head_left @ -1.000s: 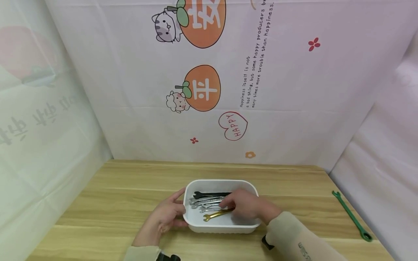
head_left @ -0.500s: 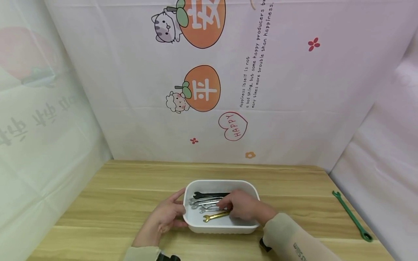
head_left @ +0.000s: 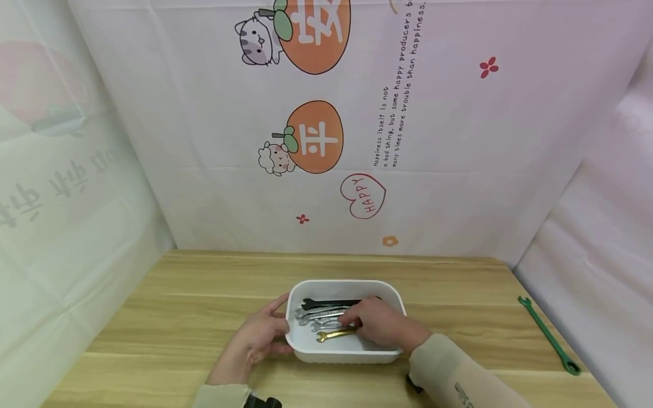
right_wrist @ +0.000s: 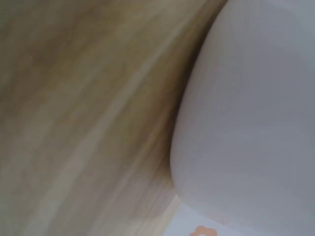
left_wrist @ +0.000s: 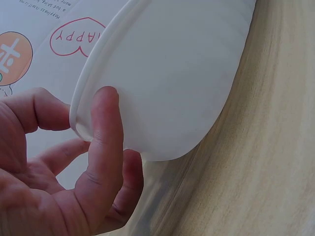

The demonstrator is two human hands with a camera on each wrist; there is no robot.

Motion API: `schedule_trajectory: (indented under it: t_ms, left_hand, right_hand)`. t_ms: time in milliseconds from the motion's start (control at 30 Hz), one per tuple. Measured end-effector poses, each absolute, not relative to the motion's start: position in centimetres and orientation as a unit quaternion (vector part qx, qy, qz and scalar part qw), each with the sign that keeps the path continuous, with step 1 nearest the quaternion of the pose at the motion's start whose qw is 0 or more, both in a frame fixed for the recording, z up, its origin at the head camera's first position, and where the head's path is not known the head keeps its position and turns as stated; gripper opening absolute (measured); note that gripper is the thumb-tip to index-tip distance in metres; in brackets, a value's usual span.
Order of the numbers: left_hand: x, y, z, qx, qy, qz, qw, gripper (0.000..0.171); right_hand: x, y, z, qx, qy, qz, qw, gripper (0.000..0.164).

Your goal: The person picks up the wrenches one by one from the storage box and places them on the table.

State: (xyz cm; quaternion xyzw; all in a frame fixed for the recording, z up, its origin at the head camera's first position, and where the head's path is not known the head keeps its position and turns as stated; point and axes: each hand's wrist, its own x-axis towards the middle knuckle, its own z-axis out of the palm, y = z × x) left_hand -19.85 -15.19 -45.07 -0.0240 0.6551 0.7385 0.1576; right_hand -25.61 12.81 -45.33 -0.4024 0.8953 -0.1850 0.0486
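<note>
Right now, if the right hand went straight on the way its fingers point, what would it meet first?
Probably the silver wrenches: the right hand points down and leftward toward them inside the white box. Depth is unclear, so they may be touching.

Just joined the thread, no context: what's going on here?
A person has their left hand against the left end of a white tray and their right hand down inside it, among the wrenches. Inside lie a black wrench, several silver wrenches and a gold wrench. Whether the right fingers grip one is hidden. A green wrench lies outside, on the table to the right.
</note>
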Motion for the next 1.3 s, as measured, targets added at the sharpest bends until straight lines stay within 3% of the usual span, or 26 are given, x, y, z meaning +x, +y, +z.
schedule_trajectory:
  t_ms: [233,600,1133,1300]
  left_hand:
    - [-19.9,-15.2,-45.1,-0.024,0.657,0.737,0.156,0.09]
    - [-19.9,-15.1,-45.0,-0.02,0.659,0.736,0.155,0.089]
    - [-19.9,-15.2,-45.1,-0.022,0.657,0.738,0.153,0.09]
    - [-19.8,-15.2,-45.1,-0.021,0.657,0.738,0.156,0.09]
  right_hand:
    - [-25.6,12.7,-45.3,-0.423,0.893,-0.156,0.02,0.041]
    - [-25.7,12.9,-45.7,-0.405,0.894,-0.191,-0.02,0.051]
    - [-26.4,14.6,-41.7,-0.202,0.844,-0.481,0.126,0.056]
    - [-27.1,15.8,-41.3,-0.13,0.799,-0.569,0.144,0.062]
